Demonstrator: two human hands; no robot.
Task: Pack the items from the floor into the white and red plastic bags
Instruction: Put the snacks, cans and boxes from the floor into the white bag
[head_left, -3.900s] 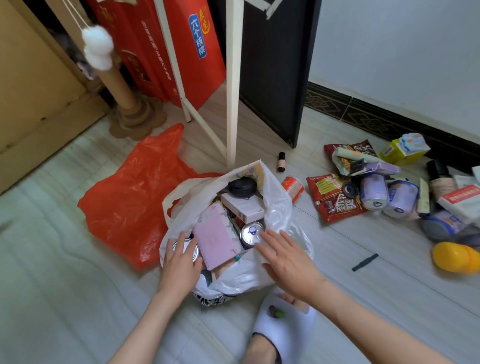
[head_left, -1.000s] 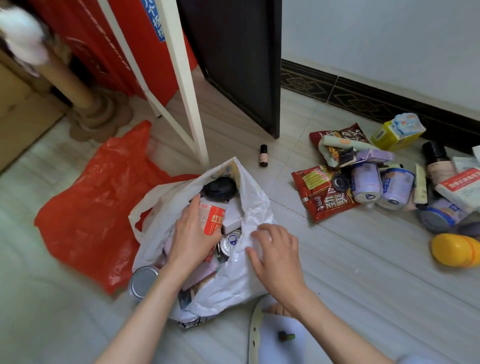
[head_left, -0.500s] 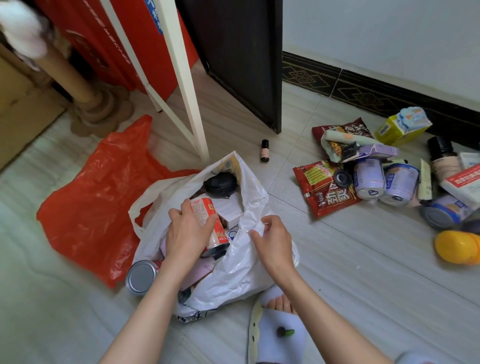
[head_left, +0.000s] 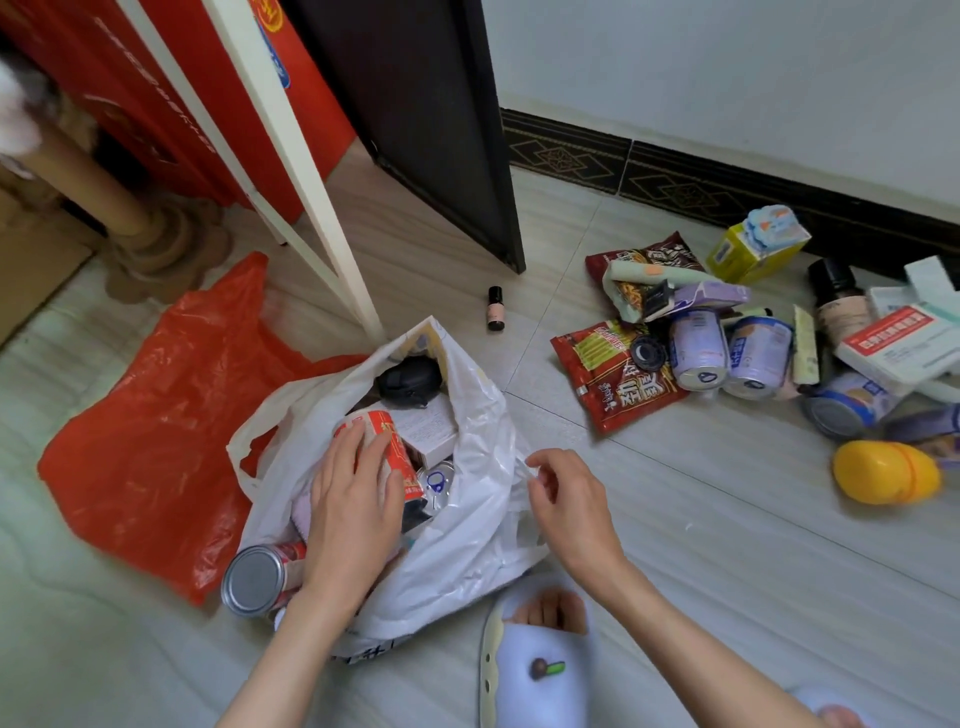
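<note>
Left hand lies palm down on a red can inside the white bag, fingers spread over the can's side and pressing it in; cannot tell if they wrap it. Right hand pinches the white bag's right edge between thumb and fingertips, lifting the thin plastic a little, other fingers curled.

White bag sits open on the floor, centre of view. In it beside the red can: a black round case at the top, a white box under that, a silver can top just right of the red can. A second can lies on its side at the bag's lower left, silver end facing the camera; cannot tell if it is inside the bag or just against it.

Red bag lies flat and crumpled on the floor, left of the white bag, touching it.

A slippered foot is just below the white bag.

Still on the floor, to the right and well apart from the bags: a red snack packet, two purple cans on their sides, a yellow carton, a dark-capped bottle, a yellow egg-shaped thing, a white-red box. A small dark-capped vial stands alone near the dark door.
</note>
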